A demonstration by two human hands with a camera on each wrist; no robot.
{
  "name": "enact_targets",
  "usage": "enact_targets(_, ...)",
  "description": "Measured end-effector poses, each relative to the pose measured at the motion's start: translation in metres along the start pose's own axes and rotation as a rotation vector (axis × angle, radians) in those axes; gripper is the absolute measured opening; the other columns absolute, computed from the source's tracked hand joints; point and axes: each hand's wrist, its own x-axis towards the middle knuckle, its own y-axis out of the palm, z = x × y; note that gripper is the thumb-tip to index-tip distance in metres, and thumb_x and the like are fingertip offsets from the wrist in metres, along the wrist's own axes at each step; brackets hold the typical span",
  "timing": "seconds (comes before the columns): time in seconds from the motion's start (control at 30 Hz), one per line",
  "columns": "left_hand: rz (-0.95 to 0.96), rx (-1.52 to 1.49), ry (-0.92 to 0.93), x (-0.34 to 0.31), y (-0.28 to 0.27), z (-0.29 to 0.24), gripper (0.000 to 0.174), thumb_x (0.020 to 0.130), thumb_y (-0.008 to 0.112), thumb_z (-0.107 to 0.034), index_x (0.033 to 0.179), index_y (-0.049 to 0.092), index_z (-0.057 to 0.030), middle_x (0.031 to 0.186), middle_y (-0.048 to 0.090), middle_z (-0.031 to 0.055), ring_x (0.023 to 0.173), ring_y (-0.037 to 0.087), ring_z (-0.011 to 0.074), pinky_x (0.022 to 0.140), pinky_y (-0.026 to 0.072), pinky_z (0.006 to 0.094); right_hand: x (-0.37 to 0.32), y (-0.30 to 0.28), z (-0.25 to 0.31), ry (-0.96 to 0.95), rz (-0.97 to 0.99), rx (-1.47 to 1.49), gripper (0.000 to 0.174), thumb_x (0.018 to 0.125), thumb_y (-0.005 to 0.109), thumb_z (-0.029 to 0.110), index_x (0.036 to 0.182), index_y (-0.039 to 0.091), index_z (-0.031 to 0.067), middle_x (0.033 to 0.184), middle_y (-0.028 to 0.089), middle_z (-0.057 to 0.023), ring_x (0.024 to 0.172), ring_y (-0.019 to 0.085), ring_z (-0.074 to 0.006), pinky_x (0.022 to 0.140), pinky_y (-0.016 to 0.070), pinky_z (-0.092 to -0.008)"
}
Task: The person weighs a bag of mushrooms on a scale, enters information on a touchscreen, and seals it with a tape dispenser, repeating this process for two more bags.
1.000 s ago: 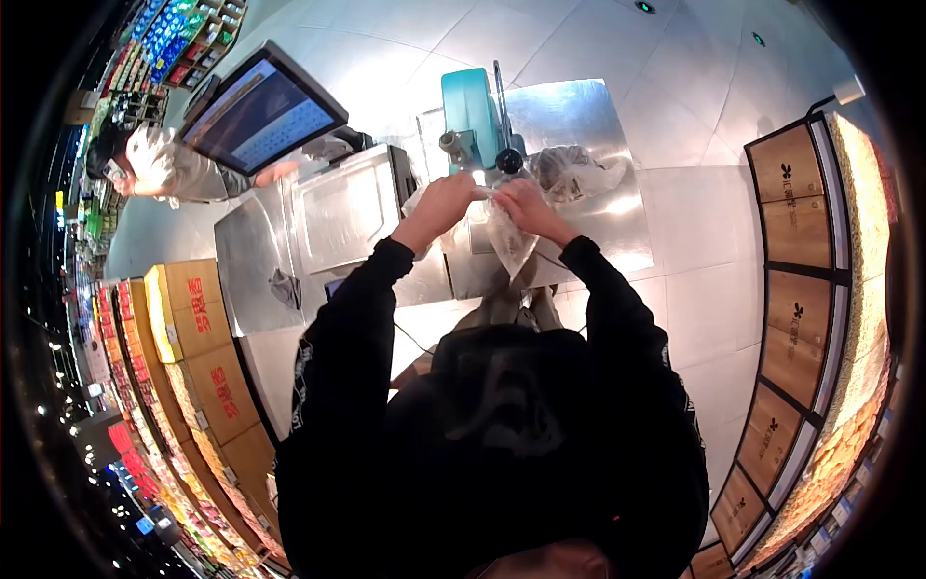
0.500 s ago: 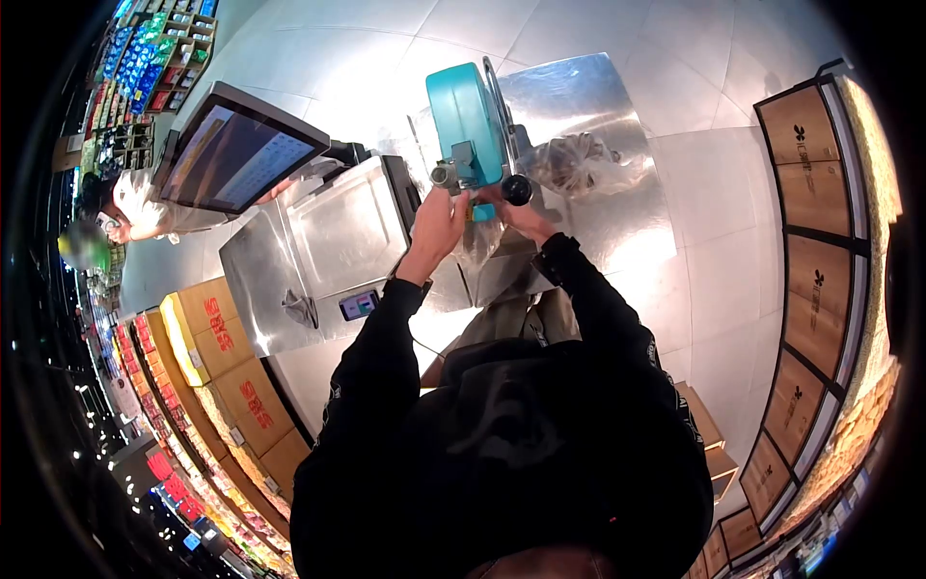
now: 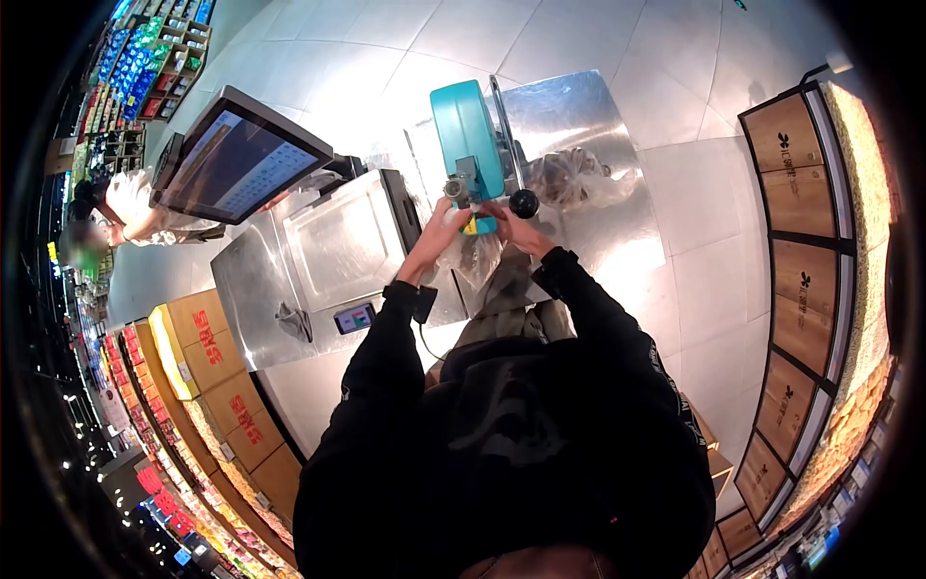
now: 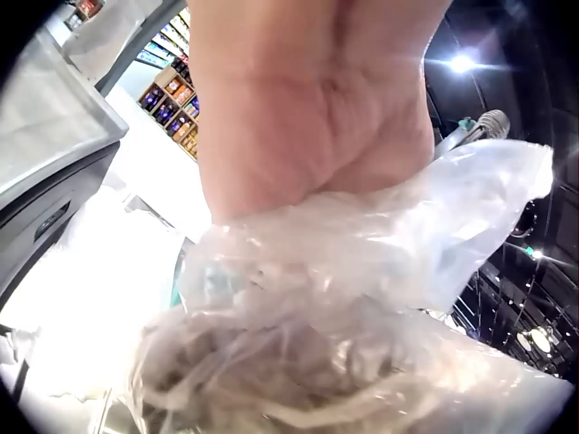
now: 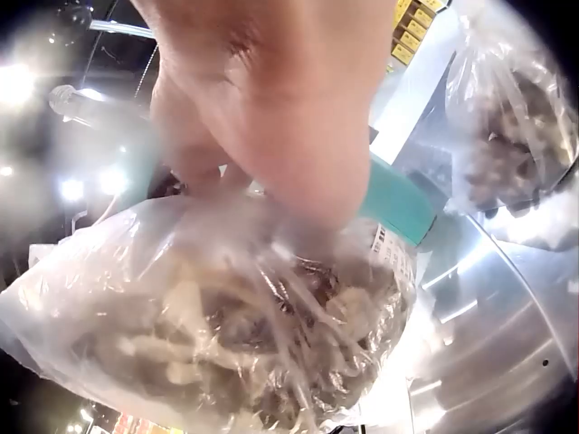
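Both hands hold a clear plastic bag [image 3: 475, 261] by its gathered neck at the front of a teal bench machine [image 3: 466, 125] with a black-knobbed lever [image 3: 524, 203]. My left hand [image 3: 442, 232] grips the bag from the left, beside the machine's metal knob. From the right, my right hand [image 3: 521, 232] pinches the neck just below the lever knob. In the right wrist view the bag's body [image 5: 244, 344] hangs under the hand, full of brown, lumpy pieces, with a printed label. Fingertips of both hands are mostly hidden in the wrist views.
A second filled clear bag [image 3: 579, 177] lies on the steel table [image 3: 632, 246], right of the machine. To the left are a flat-topped scale [image 3: 338, 227], a tilted monitor [image 3: 241, 159], a phone [image 3: 355, 318] and a crumpled grey item [image 3: 293, 323]. Another person [image 3: 135, 207] stands far left.
Both hands brought the bag's neck from in front of the machine forward to its head, and the bag now hangs there. The camera view shifted, bringing the phone fully into sight.
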Motion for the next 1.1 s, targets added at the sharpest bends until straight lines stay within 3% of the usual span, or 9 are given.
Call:
enact_targets(0.07,0.290,-0.068,-0.344,0.002,-0.009,-0.016,0.043,0.101,0.049,-0.036,0.124,0.057,-0.0006,0.106,0.063,0.0072,0.099,0.056,0.0153,0.093,0.0421,0.0301,0.003,-0.004,-0.013,-0.008,0.003,0.046,0.059,0.093,0.060,0.017,0.144,0.036,0.0025,0.139,0.047,-0.0097,0.127,0.047,-0.0184,0.101,0.0392,-0.0294)
enact_targets(0.37,0.365,0.094,-0.101,0.016,-0.012,0.030,0.045,0.104,0.039,-0.038,0.105,0.057,0.0032,0.094,0.061,0.0071,0.088,0.051,0.0147,0.084,0.0428,0.0305,-0.012,0.002,-0.012,-0.141,-0.153,0.257,0.051,0.094,0.063,0.032,0.132,0.045,0.0023,0.130,0.051,-0.0059,0.120,0.051,-0.0165,0.096,0.0439,-0.0294)
enact_targets(0.43,0.359,0.109,-0.097,0.014,-0.012,0.020,0.045,0.104,0.040,-0.038,0.104,0.057,0.0031,0.092,0.060,0.0072,0.088,0.051,0.0150,0.084,0.0429,0.0307,-0.034,-0.005,0.017,-0.126,-0.475,-0.305,0.049,0.096,0.058,0.037,0.128,0.049,0.0000,0.122,0.057,-0.0082,0.112,0.057,-0.0177,0.093,0.0479,-0.0320)
enact_targets(0.5,0.356,0.120,-0.080,0.017,-0.012,0.011,0.045,0.104,0.040,-0.039,0.102,0.056,0.0030,0.091,0.060,0.0074,0.088,0.051,0.0152,0.084,0.0431,0.0309,-0.059,-0.015,0.027,-0.320,-0.688,0.175,0.034,0.103,0.047,0.030,0.123,0.052,0.0027,0.107,0.063,-0.0072,0.089,0.063,-0.0138,0.080,0.0523,-0.0265)
enact_targets(0.7,0.357,0.111,0.046,0.013,-0.007,0.003,0.044,0.104,0.041,-0.037,0.109,0.057,0.0028,0.097,0.063,0.0085,0.092,0.055,0.0170,0.088,0.0433,0.0313,-0.111,0.051,0.219,0.074,-0.314,-0.239,0.055,0.099,0.044,0.048,0.114,0.060,-0.0028,0.087,0.061,-0.0098,0.064,0.066,-0.0167,0.050,0.0556,-0.0291)
enact_targets(0.77,0.311,-0.001,0.072,0.014,-0.003,0.006,0.045,0.104,0.041,-0.037,0.113,0.057,0.0031,0.103,0.064,0.0089,0.097,0.056,0.0175,0.091,0.0429,0.0311,-0.086,0.052,0.218,0.361,-0.286,-0.542,0.055,0.092,0.054,0.052,0.099,0.064,-0.0014,0.076,0.061,-0.0072,0.055,0.062,-0.0151,0.046,0.0515,-0.0282)
enact_targets(0.83,0.343,-0.021,0.077,0.015,-0.004,0.016,0.045,0.104,0.041,-0.037,0.116,0.057,0.0031,0.105,0.064,0.0093,0.099,0.057,0.0178,0.092,0.0425,0.0309,-0.067,0.052,0.193,0.193,-0.335,-0.530,0.066,0.087,0.060,0.058,0.073,0.062,-0.0070,0.054,0.059,-0.0103,0.038,0.056,-0.0174,0.039,0.0488,-0.0254)
enact_targets(1.03,0.345,-0.019,0.081,0.014,-0.004,0.006,0.045,0.104,0.040,-0.037,0.120,0.056,0.0028,0.110,0.064,0.0099,0.102,0.057,0.0182,0.095,0.0417,0.0303,-0.066,0.049,0.161,0.058,-0.417,-1.061,0.052,0.086,0.058,0.041,0.077,0.063,-0.0097,0.066,0.062,-0.0262,0.067,0.064,-0.0403,0.067,0.0518,-0.0488)
enact_targets(1.1,0.353,-0.001,0.093,0.016,-0.005,0.011,0.045,0.104,0.041,-0.037,0.120,0.055,0.0026,0.109,0.064,0.0097,0.102,0.057,0.0182,0.094,0.0418,0.0302,-0.072,0.028,0.081,-0.102,-0.647,-1.103,0.053,0.093,0.049,0.036,0.057,0.061,-0.0010,0.052,0.059,-0.0156,0.048,0.060,-0.0308,0.053,0.0454,-0.0436)
